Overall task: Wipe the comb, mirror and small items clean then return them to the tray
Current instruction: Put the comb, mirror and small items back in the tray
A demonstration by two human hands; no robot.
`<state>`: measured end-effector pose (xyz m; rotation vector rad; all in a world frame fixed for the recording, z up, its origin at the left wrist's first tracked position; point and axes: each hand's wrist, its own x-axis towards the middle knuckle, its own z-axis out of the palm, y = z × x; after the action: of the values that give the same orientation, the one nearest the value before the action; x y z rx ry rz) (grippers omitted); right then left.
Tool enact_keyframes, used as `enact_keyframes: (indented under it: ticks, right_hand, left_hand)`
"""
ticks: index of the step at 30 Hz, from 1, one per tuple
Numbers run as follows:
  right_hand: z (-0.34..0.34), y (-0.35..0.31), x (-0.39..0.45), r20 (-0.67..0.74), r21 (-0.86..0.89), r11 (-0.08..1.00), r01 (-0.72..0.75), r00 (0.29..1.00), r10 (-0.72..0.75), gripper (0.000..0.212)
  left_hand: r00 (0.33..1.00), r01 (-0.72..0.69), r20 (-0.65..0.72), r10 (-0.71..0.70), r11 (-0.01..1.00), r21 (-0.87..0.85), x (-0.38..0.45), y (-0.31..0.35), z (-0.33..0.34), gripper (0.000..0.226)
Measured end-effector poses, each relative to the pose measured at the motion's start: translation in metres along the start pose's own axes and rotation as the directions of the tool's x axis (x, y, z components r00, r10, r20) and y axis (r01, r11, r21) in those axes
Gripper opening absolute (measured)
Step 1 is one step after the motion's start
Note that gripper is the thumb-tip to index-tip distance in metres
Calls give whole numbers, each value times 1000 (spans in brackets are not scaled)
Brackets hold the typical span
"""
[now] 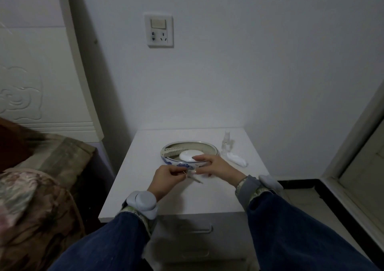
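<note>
Handling a thin metal pick (195, 179) in front of the round blue-and-white ceramic tray (188, 163).
Left hand (166, 178) pinching it; right hand (216, 168) loosely spread, fingers relaxed; best supporting both ends, avoiding dropping.

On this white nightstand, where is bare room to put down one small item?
Bare top lies left of the tray, toward the bed, and along the front edge near the wrists. It is crowded at right, where the spray bottle and white cloth stand, and before the tray, where both hands work.
</note>
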<state>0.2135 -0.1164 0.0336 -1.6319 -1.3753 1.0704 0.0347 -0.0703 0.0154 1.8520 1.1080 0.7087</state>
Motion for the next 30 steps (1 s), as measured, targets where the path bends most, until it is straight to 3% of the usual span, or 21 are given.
enact_keyframes:
  ticks: [4, 8, 20, 26, 30]
  right_hand:
    - [0, -1, -5, 143, -39, 999, -24, 989, 29, 64]
    - [1, 0, -8, 190, -50, 998, -23, 981, 32, 60]
    - [-4, 12, -8, 97, 59, 992, -109, 990, 103, 13]
    - [-6, 11, -10, 2, 281, 956, -88, 996, 92, 9]
    - [-11, 11, -9, -46, 357, 932, -67, 995, 89, 18]
  left_hand:
    - [1000, 2, -1, -2, 998, -57, -1, 2, 2, 26]
    - [998, -8, 54, 13, 995, -99, -3, 6, 4, 27]
    - [995, 57, 95, -33, 961, -270, -6, 6, 7, 26]
    - [995, 99, 64, -80, 916, -390, -4, 8, 9, 24]
    - [992, 129, 57, -116, 874, -468, -1, 9, 11, 22]
